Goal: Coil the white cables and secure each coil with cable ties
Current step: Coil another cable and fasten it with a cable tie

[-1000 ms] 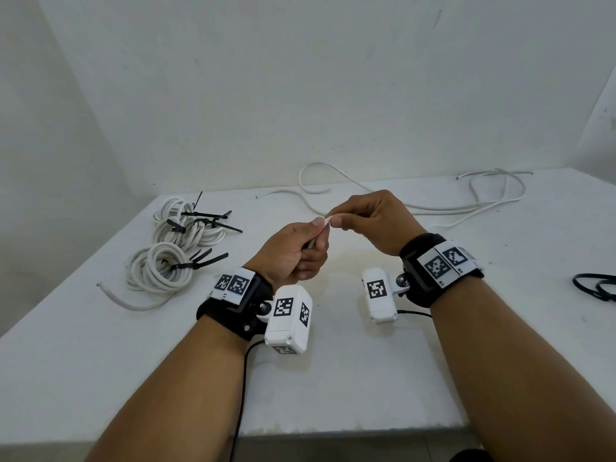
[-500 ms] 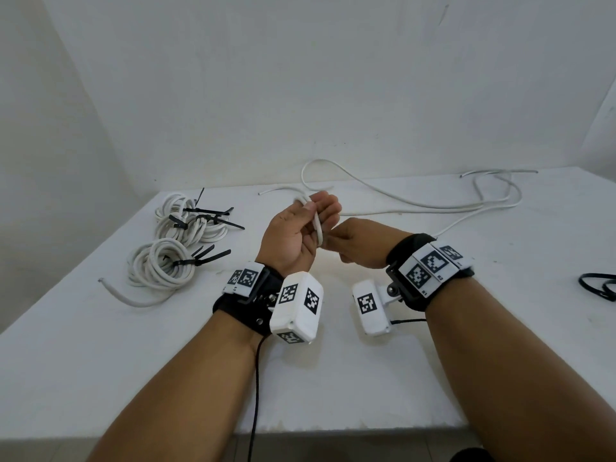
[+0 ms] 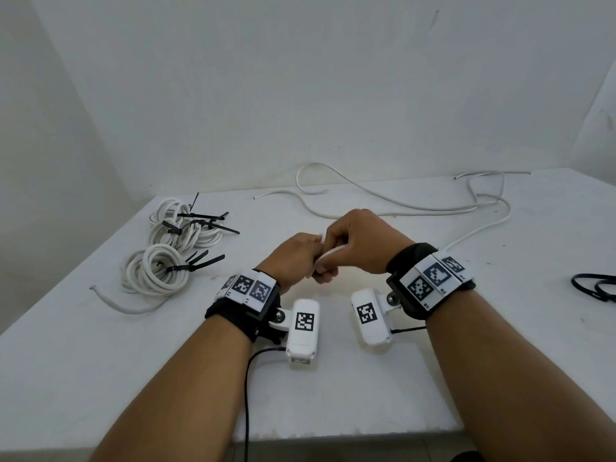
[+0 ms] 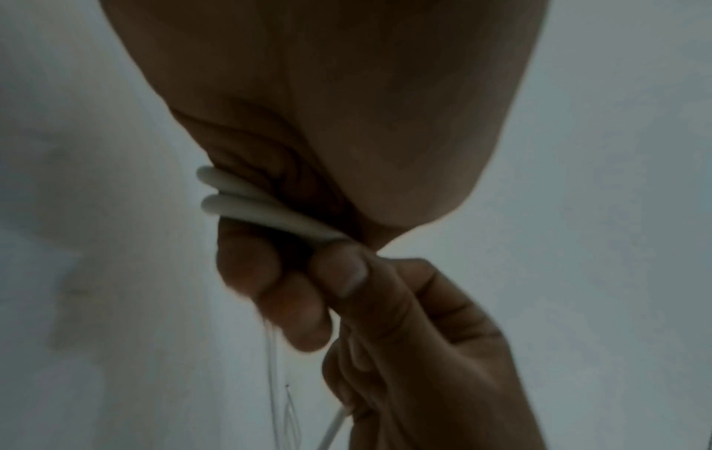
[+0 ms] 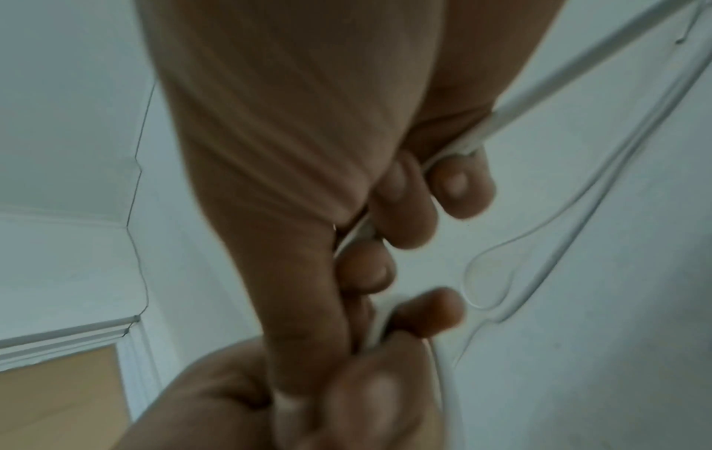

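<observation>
Both hands meet above the middle of the white table (image 3: 100,361). My left hand (image 3: 301,258) grips two turns of the white cable (image 4: 254,210) in its curled fingers. My right hand (image 3: 353,241) curls round the same cable (image 5: 477,137), which runs off behind it over the table (image 3: 473,233) to loose loops at the back. Two finished white coils (image 3: 156,271) bound with black cable ties (image 3: 200,258) lie at the left.
A second loose white cable (image 3: 333,181) snakes along the back of the table near the wall. Black cable ties (image 3: 596,288) lie at the right edge. The table's front edge runs below my forearms.
My left hand has dropped and closed into a fist on the cable turns. My right hand has swung up and over to the left hand, drawing more cable in.
</observation>
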Demonstrator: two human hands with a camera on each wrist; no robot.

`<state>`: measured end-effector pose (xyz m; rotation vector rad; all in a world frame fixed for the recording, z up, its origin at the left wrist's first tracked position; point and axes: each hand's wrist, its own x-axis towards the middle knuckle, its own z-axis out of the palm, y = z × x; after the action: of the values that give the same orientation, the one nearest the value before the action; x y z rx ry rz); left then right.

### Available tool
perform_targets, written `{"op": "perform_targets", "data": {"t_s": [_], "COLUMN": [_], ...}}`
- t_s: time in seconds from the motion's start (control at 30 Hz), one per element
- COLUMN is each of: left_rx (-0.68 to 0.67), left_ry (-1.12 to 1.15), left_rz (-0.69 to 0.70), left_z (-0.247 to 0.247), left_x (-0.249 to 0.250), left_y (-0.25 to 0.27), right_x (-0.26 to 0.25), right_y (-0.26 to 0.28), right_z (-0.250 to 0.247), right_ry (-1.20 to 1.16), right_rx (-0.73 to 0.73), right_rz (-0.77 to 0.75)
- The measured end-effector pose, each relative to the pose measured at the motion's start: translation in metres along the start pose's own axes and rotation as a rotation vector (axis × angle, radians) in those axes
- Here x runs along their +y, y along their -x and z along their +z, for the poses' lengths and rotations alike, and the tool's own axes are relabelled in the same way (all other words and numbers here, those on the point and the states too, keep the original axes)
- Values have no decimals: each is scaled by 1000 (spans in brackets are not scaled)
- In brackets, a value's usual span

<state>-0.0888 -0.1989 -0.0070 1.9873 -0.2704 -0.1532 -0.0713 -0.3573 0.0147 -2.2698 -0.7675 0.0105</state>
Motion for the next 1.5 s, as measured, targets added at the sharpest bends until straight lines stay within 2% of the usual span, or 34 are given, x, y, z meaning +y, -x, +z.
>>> {"op": "perform_targets", "data": {"t_s": [0.07, 0.23, 0.37, 0.5, 0.57, 0.67, 0.73, 0.83, 1.0, 1.13, 1.2, 1.3, 1.4, 1.5], "left_rx": [16, -64, -170, -199, -220, -307, -258, -48, 274, 405, 398, 280, 95, 4], "left_ry": [109, 309, 463, 706, 869, 1125, 1191, 1152, 923, 387, 99, -204, -149, -52], "left_rz": [-7, -12, 3, 65, 107, 178, 228, 253, 223, 163, 120, 54, -15, -7], "left_z": [0, -1, -4, -6, -6, -5, -4, -6, -2, 1, -1, -3, -2, -1], "left_x": [4, 4, 3, 10, 12, 11, 12, 13, 5, -2, -5, -7, -5, -2], "left_y": [0, 0, 3, 6, 8, 8, 6, 2, -6, -8, -7, -5, -3, 0], "right_x": [1, 8, 17, 22, 25, 25, 21, 11, -3, -7, -7, -3, 1, 6], "right_y": [-1, 2, 1, -4, -6, -8, -10, -10, -5, -1, 1, 0, -2, -2], "right_z": [-3, -14, -24, -22, -17, -6, -1, 3, 10, 11, 13, 13, 8, 2], "right_ry": [-59, -190, -245, -341, -285, -118, -44, 47, 156, 245, 281, 186, 54, -43], "right_rx": [95, 99, 269, 350, 331, 198, 81, -74, -261, -317, -292, -127, 59, 123], "right_rz": [-16, -63, -102, -91, -46, 34, 83, 139, 148, 114, 62, 42, 38, 3]}}
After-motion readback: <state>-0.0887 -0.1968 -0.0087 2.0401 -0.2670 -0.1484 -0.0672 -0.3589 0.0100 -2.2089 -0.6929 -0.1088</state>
